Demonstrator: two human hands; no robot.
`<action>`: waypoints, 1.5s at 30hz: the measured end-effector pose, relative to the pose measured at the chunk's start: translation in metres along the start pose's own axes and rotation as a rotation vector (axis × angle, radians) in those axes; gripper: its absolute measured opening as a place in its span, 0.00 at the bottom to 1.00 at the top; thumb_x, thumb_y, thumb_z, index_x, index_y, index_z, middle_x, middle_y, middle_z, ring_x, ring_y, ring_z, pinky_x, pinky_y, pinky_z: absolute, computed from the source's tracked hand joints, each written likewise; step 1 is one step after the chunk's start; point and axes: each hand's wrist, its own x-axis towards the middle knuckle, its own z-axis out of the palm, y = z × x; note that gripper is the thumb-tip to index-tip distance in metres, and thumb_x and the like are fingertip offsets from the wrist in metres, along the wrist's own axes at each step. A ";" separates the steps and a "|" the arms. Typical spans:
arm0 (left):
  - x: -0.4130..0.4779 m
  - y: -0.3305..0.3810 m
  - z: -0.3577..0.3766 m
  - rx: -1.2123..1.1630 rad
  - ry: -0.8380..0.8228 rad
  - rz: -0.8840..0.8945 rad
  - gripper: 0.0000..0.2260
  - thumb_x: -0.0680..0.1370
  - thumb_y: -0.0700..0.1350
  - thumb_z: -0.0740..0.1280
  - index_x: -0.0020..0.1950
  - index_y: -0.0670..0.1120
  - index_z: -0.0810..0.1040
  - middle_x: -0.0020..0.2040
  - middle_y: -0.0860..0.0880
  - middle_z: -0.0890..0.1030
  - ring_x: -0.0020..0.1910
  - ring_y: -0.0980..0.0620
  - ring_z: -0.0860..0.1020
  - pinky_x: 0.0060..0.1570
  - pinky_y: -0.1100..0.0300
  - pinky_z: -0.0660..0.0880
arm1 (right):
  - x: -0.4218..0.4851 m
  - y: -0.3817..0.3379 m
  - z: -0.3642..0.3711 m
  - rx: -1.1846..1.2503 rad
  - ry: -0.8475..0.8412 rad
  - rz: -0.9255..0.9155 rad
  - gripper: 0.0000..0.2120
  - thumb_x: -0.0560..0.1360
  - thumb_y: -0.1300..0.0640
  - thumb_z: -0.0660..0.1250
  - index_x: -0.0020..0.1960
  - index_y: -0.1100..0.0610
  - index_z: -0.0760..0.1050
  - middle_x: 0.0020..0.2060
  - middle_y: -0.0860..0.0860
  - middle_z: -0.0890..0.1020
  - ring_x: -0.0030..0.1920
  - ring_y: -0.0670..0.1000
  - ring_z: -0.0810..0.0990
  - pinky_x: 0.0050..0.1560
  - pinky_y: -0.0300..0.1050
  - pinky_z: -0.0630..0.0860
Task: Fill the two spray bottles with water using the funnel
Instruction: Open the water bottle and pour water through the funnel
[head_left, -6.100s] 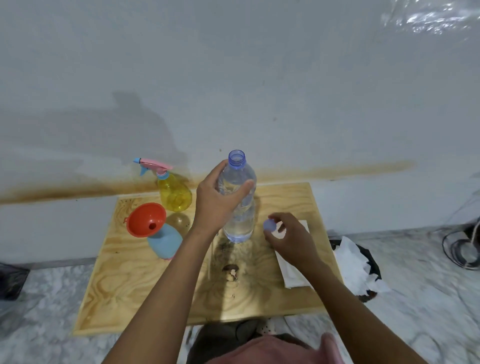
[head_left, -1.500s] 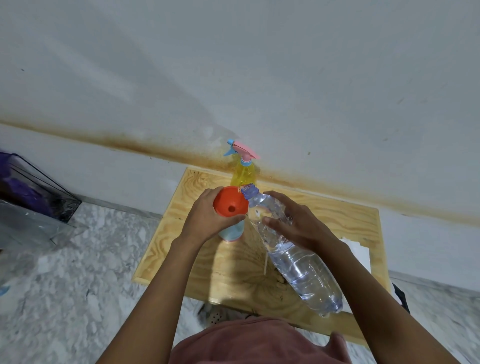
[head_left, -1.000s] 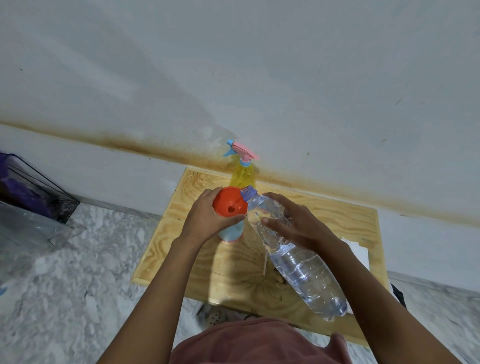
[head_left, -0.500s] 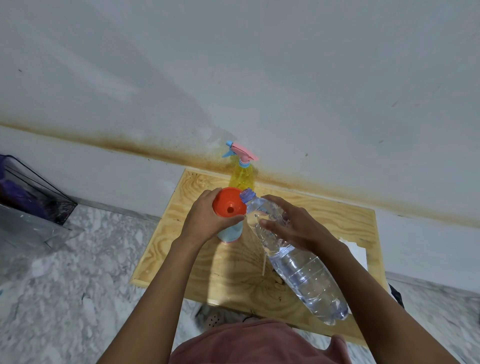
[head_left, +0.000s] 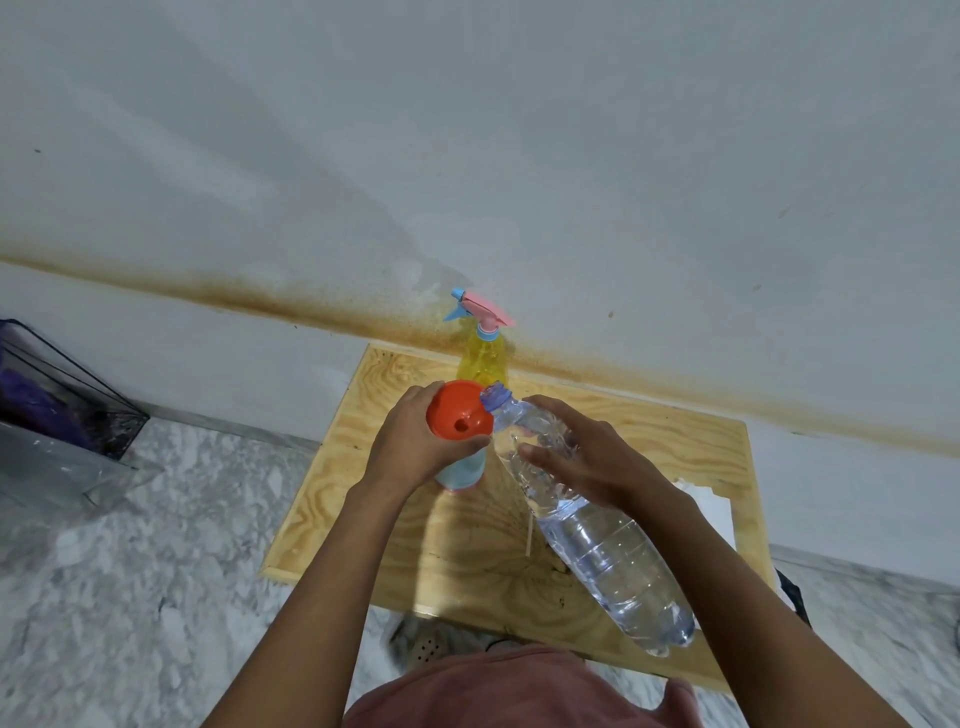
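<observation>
1. The left hand (head_left: 415, 447) is wrapped around the blue spray bottle (head_left: 462, 470) just under the orange funnel (head_left: 458, 415), fingers closed on it.
2. The right hand (head_left: 582, 460) is closed around the upper part of the clear water bottle (head_left: 597, 530), which is tilted steeply, with its open blue neck touching the funnel's rim.
3. The funnel sits in the blue spray bottle's mouth; that bottle stands on the tabletop (head_left: 649, 431) near its far left corner.
4. The yellow spray bottle (head_left: 483, 353), with its pink and blue trigger head on, stands upright at the tabletop's far edge, just behind the funnel.
5. A white sheet of paper (head_left: 711, 506) lies near the right edge.
</observation>
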 end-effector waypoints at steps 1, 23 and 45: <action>0.000 0.000 0.000 0.004 0.000 -0.002 0.40 0.63 0.59 0.81 0.72 0.50 0.71 0.59 0.52 0.76 0.58 0.51 0.75 0.57 0.53 0.77 | 0.000 0.000 0.001 0.004 0.003 -0.005 0.29 0.73 0.33 0.65 0.72 0.35 0.61 0.48 0.41 0.79 0.42 0.41 0.80 0.49 0.47 0.79; 0.001 0.002 -0.004 0.035 -0.030 0.047 0.35 0.63 0.62 0.79 0.66 0.54 0.73 0.56 0.55 0.75 0.53 0.54 0.76 0.50 0.55 0.79 | -0.026 -0.005 -0.012 0.352 0.630 -0.061 0.26 0.68 0.38 0.66 0.63 0.24 0.62 0.60 0.31 0.76 0.60 0.37 0.77 0.59 0.44 0.76; 0.001 0.004 -0.004 0.041 -0.049 0.023 0.35 0.62 0.63 0.79 0.65 0.56 0.73 0.55 0.56 0.75 0.52 0.54 0.77 0.46 0.59 0.78 | 0.001 0.025 0.006 0.437 1.031 0.067 0.30 0.78 0.55 0.69 0.75 0.51 0.59 0.65 0.37 0.70 0.61 0.27 0.71 0.58 0.24 0.69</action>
